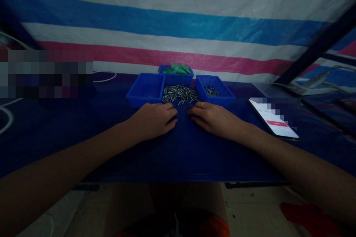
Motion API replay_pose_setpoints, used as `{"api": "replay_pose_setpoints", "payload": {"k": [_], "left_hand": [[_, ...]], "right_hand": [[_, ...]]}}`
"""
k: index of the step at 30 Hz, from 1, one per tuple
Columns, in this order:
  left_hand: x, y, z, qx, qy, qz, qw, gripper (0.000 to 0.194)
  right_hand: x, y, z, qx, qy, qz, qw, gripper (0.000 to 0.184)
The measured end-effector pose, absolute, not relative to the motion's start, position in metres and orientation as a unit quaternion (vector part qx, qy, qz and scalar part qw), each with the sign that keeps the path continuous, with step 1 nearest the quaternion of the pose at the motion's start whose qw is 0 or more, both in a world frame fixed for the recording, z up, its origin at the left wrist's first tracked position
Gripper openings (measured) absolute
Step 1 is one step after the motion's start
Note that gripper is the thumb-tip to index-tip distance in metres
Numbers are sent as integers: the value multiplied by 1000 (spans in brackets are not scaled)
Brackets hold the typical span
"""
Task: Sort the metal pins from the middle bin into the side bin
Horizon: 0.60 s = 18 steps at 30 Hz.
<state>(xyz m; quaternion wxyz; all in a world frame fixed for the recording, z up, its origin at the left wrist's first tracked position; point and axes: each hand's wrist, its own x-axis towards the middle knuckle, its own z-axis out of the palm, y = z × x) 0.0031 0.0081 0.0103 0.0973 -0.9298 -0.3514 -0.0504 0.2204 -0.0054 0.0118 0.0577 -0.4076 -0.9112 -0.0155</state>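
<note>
My left hand (154,120) and my right hand (214,118) rest palm-down on the dark blue table (178,155), side by side, fingers loosely curled with nothing visible in them. A ring shows on a finger of the right hand. Just beyond the fingertips lies a loose pile of small metal pins (180,94). A blue bin (144,90) stands left of the pile, seemingly holding almost nothing. Another blue bin (215,89) to the right holds a few pins. Behind the pile, a third blue bin (175,72) contains green packets.
A phone (274,118) with a lit screen lies on the table right of my right hand. White cables (104,78) run along the table's left side. A striped tarp (178,25) hangs behind. The table's front edge is close to my body.
</note>
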Motion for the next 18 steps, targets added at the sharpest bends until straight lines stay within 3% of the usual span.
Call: {"api": "replay_pose_setpoints", "payload": {"k": [18], "left_hand": [[3,8,11,-934,-343,-50,93,21]], "right_hand": [[216,-13,16,-311,-946,29,85,25]]}}
